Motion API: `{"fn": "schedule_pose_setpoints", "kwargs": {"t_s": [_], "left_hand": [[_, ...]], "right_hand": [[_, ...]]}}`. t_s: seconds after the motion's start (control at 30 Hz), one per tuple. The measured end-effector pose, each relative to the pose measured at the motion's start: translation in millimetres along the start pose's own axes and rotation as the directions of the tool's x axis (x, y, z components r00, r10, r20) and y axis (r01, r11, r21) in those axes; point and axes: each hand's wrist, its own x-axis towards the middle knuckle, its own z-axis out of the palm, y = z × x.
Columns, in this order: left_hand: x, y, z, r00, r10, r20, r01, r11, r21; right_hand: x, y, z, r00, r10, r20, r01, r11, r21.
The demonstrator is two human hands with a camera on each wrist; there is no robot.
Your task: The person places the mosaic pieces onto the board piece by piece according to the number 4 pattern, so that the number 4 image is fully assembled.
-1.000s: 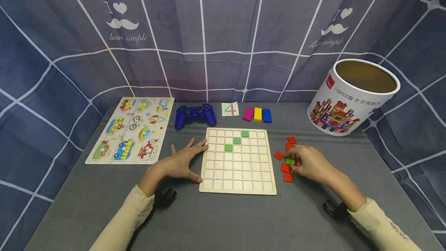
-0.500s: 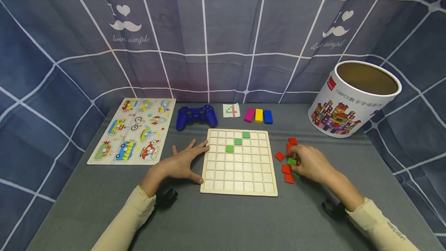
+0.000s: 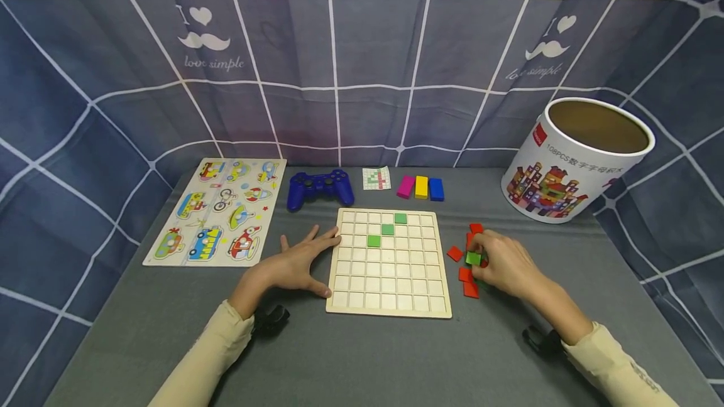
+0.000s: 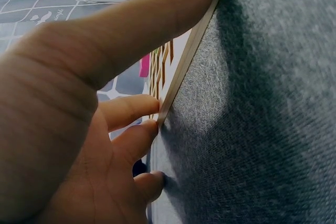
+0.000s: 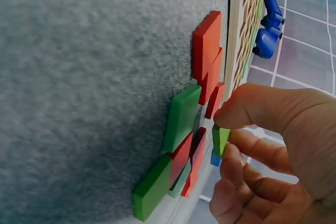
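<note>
Right hand (image 3: pixel 503 262) pinches one green tile (image 3: pixel 472 259) between thumb and fingertips, just above the tile heap (image 3: pixel 465 274) at the grid board's (image 3: pixel 389 306) three o'clock. Left hand (image 3: pixel 294 264), fingers flat, braces its nine o'clock edge. Best lift straight, clear of the red tiles.

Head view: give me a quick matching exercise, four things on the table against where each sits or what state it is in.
Things:
1. blue game controller
2. green tile
3. left hand
4. white tub

Places or states:
A. pinched in the fingers of the right hand
B. open-topped, at the table's far right corner
C. just beyond the grid board, to its left
D. resting flat against the board's left edge

Pairs: 1-C, 2-A, 3-D, 4-B
</note>
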Motion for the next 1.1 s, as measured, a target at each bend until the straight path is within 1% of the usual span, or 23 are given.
{"fn": "schedule_pose_setpoints", "kwargs": {"t_s": [0.13, 0.37, 0.53, 0.73, 1.0, 1.1], "left_hand": [[0.1, 0.6, -0.4, 1.000, -0.003, 0.001, 0.003, 1.000, 0.001], [0.2, 0.7, -0.4, 1.000, 0.003, 0.002, -0.003, 1.000, -0.001], [-1.0, 0.7, -0.5, 1.000, 0.006, 0.002, -0.006, 1.000, -0.001], [-0.6, 0.3, -0.4, 1.000, 0.005, -0.001, -0.005, 1.000, 0.002], [-1.4, 1.3, 0.3, 1.000, -0.001, 0.001, 0.001, 1.000, 0.011], [-1.7, 0.9, 0.4, 1.000, -0.001, 0.000, 0.001, 1.000, 0.010]], "right_hand": [[5.0, -3.9, 0.5, 1.000, -0.028, -0.012, 0.028, 1.000, 0.012], [16.3, -15.9, 6.6, 0.998, -0.066, 0.009, 0.065, 0.997, 0.044], [26.6, -32.8, 14.2, 0.995, -0.101, 0.014, 0.100, 0.992, 0.078], [39.9, -54.5, 24.8, 0.990, -0.141, 0.004, 0.140, 0.986, 0.095], [59.3, -77.3, 38.5, 0.969, -0.247, -0.011, 0.247, 0.964, 0.103], [66.2, -86.1, 42.7, 0.962, -0.273, -0.008, 0.272, 0.957, 0.100]]}}
